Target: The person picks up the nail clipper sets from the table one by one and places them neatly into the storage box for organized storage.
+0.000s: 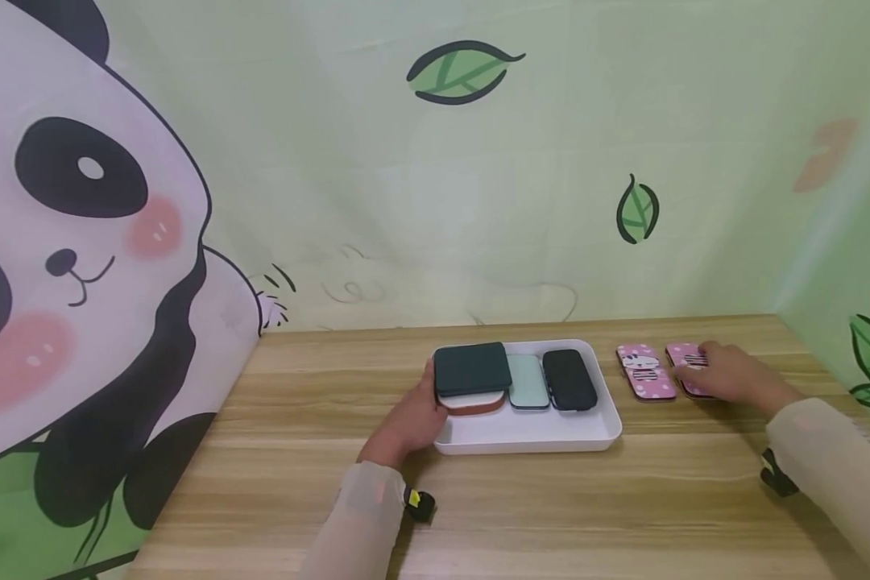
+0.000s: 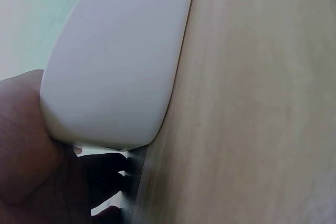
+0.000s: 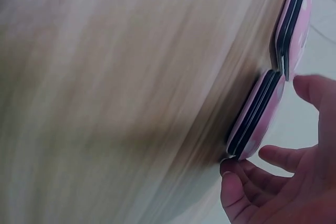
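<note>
Right grip (image 1: 721, 372) sits on the outer of two flat pink rectangular cases with a cartoon panda print (image 1: 689, 369), fingers curled over its top, thumb at the near short edge. In the right wrist view the fingertips (image 3: 247, 179) touch that case's edge (image 3: 257, 121) but the curl isn't fully closed; reads as a light pinch, not a firm hold.

Key relation: the case lies directly under the right grip, long axis running away from the person, parallel to its twin pink panda case (image 1: 646, 371), which lies just beside it on the tray side. Both flat on the light wood-grain bench (image 1: 551, 515). The right hand is much nearer to both cases than the left.

Left grip (image 1: 413, 419) clamps the left end wall of the white rectangular plastic tray (image 1: 529, 439); left wrist view shows fingers (image 2: 31, 171) wrapped under the rim (image 2: 115, 77).

In the tray, from the left grip outward: dark green case stacked on a white-and-brown one (image 1: 471, 379), pale mint flat case (image 1: 528, 381), black oblong case (image 1: 569, 379).

No brand or readable writing anywhere; only panda graphics on the pink cases and backdrop.
</note>
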Available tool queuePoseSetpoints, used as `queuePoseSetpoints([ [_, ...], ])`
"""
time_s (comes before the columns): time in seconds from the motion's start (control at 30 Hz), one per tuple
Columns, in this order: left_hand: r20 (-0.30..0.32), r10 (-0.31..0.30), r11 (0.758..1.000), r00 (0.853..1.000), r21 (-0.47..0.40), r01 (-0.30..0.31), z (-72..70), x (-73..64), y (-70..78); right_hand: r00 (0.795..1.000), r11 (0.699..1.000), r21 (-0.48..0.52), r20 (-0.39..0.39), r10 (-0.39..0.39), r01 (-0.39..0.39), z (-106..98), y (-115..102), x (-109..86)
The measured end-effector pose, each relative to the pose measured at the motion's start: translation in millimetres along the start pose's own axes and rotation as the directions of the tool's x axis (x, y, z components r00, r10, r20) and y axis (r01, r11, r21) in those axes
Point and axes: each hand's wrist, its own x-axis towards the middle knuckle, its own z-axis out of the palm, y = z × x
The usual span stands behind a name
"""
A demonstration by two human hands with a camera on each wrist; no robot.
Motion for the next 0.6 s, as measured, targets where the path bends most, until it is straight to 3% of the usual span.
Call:
queuePoseSetpoints([
  [0.27,0.002,-0.011,1.000,1.000,-0.007,0.011,1.4,1.3,-2.5,0.999,0.999,-0.007,0.009,0.040,-0.040,5,-5,2.8],
  [0.6,-0.005,0.003,1.000,1.000,0.012,-0.003,3.2,5.0,-7.4,0.996,0.997,0.014,-0.051,0.077,-0.076,3,-15,2.4],
])
